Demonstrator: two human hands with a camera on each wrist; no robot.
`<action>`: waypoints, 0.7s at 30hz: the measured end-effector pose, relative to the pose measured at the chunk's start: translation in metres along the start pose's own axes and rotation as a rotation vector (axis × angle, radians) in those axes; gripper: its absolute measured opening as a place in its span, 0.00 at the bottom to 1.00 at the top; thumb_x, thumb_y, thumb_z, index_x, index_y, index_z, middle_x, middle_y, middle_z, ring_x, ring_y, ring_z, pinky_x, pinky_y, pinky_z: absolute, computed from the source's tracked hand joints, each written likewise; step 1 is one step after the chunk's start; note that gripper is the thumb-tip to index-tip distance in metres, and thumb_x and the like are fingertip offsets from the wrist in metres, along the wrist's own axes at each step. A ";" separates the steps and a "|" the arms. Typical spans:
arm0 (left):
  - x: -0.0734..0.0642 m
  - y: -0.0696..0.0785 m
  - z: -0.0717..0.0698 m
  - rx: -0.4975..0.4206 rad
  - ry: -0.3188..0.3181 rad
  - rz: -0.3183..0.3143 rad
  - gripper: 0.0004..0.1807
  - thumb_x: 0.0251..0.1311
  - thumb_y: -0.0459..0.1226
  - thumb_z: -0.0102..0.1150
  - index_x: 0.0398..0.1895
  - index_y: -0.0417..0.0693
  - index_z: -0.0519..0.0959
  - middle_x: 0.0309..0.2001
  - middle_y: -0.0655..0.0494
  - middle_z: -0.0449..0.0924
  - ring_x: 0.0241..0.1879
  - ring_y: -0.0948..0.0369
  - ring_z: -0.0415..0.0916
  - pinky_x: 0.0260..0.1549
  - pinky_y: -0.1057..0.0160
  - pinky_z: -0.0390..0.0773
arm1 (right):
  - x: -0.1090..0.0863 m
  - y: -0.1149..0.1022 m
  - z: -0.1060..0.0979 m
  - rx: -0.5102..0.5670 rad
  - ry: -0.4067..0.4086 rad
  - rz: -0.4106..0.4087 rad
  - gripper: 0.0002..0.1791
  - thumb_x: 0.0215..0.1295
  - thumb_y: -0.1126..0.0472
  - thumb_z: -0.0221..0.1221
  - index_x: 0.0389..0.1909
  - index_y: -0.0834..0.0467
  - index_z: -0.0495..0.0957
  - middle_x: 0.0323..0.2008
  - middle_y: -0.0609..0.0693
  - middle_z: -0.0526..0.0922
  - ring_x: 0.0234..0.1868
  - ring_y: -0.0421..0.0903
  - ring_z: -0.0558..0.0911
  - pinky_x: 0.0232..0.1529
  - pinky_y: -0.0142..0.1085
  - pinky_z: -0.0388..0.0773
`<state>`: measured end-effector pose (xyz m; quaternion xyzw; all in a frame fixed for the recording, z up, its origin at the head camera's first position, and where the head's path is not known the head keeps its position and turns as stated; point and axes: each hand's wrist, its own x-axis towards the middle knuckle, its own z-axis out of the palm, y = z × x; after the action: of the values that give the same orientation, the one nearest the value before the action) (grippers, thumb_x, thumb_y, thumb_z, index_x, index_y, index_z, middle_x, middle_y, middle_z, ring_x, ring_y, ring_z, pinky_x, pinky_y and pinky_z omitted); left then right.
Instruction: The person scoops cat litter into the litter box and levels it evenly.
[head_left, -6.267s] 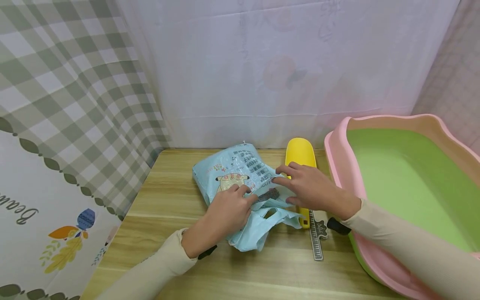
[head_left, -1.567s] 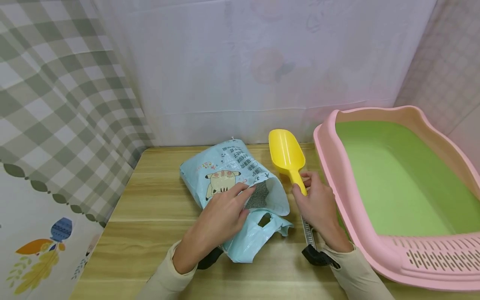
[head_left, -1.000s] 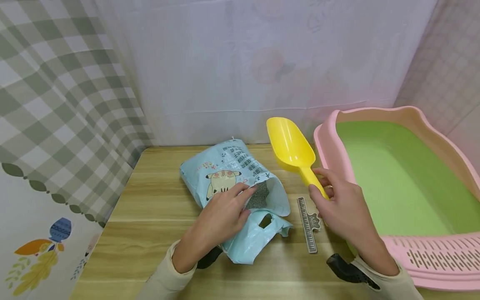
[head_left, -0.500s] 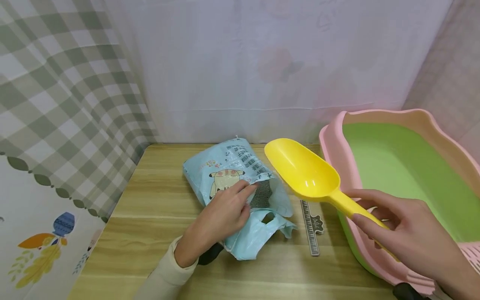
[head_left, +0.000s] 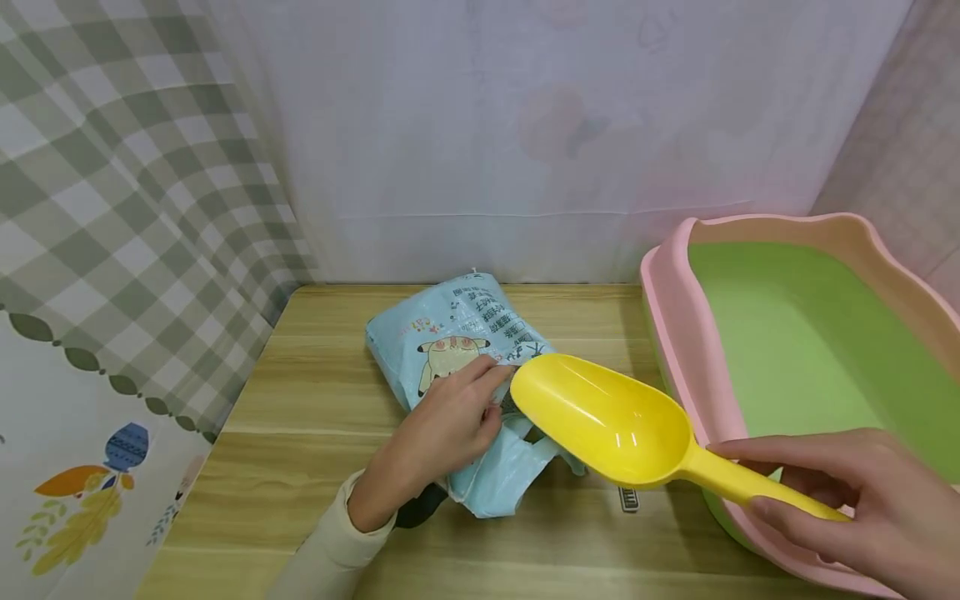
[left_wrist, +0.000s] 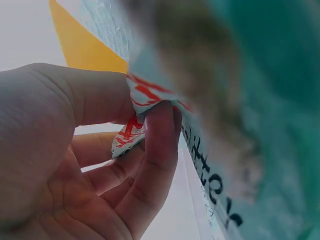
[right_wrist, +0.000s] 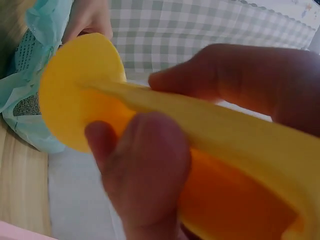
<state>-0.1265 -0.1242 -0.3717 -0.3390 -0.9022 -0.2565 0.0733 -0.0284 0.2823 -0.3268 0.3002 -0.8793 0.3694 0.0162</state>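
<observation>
My left hand (head_left: pixel 450 425) pinches the edge of a light blue plastic bag (head_left: pixel 450 321) lying on the table; in the left wrist view thumb and fingers (left_wrist: pixel 160 150) nip the printed film. Grey granules (right_wrist: pixel 27 106) show in the bag's mouth in the right wrist view. My right hand (head_left: pixel 862 500) grips the handle of a yellow scoop (head_left: pixel 615 421). The scoop's bowl carries nothing and its tip is right at the bag's opening, close to the left fingers, covering most of that opening in the head view.
A pink-rimmed green litter tray (head_left: pixel 693 321) stands at the right, under the right hand. The end of a grey comb-like strip (head_left: pixel 628 500) shows below the scoop. A white curtain (head_left: pixel 480 142) hangs behind the wooden table (head_left: pixel 300 467), checked cloth (head_left: pixel 150 167) at the left.
The right hand took the yellow scoop off the table, drew it right, then swung its bowl down to the bag's mouth. Earlier both hands were at the bag; the left has stayed there.
</observation>
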 end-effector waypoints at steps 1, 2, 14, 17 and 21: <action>0.000 0.001 -0.001 -0.005 0.000 -0.004 0.26 0.64 0.23 0.68 0.66 0.33 0.83 0.55 0.47 0.84 0.32 0.61 0.76 0.29 0.67 0.78 | 0.001 0.002 0.001 0.010 -0.010 -0.030 0.37 0.53 0.79 0.78 0.66 0.53 0.87 0.42 0.37 0.91 0.26 0.28 0.83 0.24 0.23 0.75; 0.000 0.001 -0.001 -0.005 -0.001 -0.006 0.26 0.64 0.24 0.68 0.67 0.34 0.82 0.55 0.47 0.84 0.32 0.61 0.76 0.28 0.67 0.78 | 0.002 0.003 0.003 0.031 -0.019 -0.054 0.38 0.53 0.80 0.77 0.66 0.54 0.86 0.42 0.37 0.91 0.25 0.27 0.83 0.25 0.23 0.76; 0.002 0.004 -0.001 0.029 -0.007 0.054 0.24 0.64 0.23 0.66 0.64 0.33 0.83 0.56 0.47 0.83 0.39 0.58 0.81 0.28 0.67 0.77 | 0.031 -0.021 0.024 -0.216 0.024 0.042 0.33 0.57 0.70 0.78 0.58 0.34 0.88 0.26 0.23 0.75 0.20 0.26 0.67 0.23 0.23 0.66; 0.003 0.006 0.001 0.044 -0.020 0.046 0.24 0.65 0.24 0.67 0.65 0.34 0.83 0.56 0.47 0.83 0.41 0.57 0.81 0.30 0.66 0.79 | 0.043 -0.025 0.026 -0.289 0.038 -0.006 0.29 0.56 0.67 0.78 0.56 0.39 0.90 0.25 0.20 0.71 0.21 0.26 0.64 0.23 0.23 0.63; 0.007 0.008 0.004 0.068 -0.025 0.044 0.24 0.65 0.25 0.67 0.65 0.34 0.82 0.56 0.47 0.83 0.36 0.57 0.79 0.29 0.64 0.79 | 0.059 -0.028 0.025 -0.338 0.002 0.005 0.21 0.58 0.65 0.75 0.51 0.43 0.92 0.24 0.20 0.69 0.21 0.26 0.62 0.22 0.27 0.63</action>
<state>-0.1264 -0.1131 -0.3694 -0.3593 -0.9035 -0.2197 0.0790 -0.0565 0.2204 -0.3120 0.2909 -0.9296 0.2162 0.0663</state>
